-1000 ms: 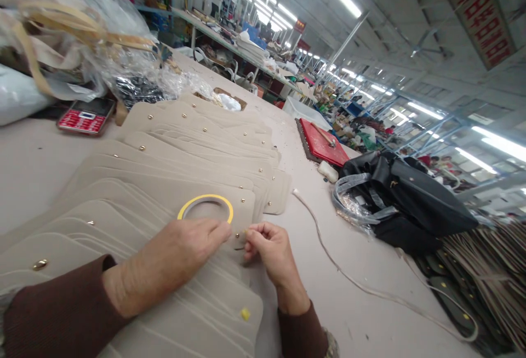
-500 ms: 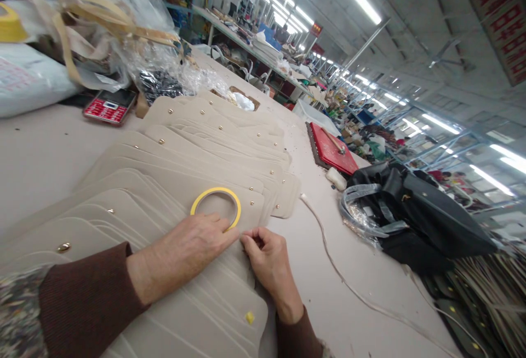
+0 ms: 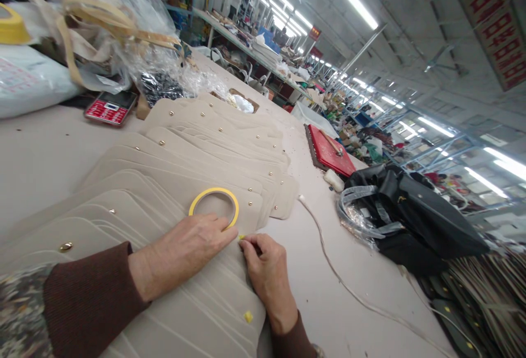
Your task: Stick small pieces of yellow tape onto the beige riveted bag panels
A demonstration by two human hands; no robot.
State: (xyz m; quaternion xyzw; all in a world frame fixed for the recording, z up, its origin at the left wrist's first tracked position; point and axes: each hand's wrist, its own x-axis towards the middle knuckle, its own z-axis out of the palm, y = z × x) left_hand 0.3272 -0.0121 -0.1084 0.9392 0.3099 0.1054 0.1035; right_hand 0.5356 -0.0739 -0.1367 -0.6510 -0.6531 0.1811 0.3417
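Note:
My left hand (image 3: 187,254) is closed on the near side of a roll of yellow tape (image 3: 213,190), over a spread of beige bag panels (image 3: 164,166). Close to its fingertips, my right hand (image 3: 269,276) pinches at a short bit of yellow tape (image 3: 241,237), mostly hidden by the fingers. The overlapping panels have rounded corners, and many carry small gold metal fittings (image 3: 66,247). A small yellow tape piece (image 3: 248,317) is stuck on a panel below my right hand.
A red board (image 3: 331,152) with a hammer (image 3: 333,144) on it lies ahead to the right. Nearer are a black bag (image 3: 423,210), a pale cord (image 3: 345,287) and dark strips (image 3: 480,292). A red calculator-like device (image 3: 110,109) and plastic wrapping (image 3: 135,7) are at left.
My right fingers have drawn slightly down from the left fingertips, and a bit of yellow tape now shows between the hands. The view has shifted slightly.

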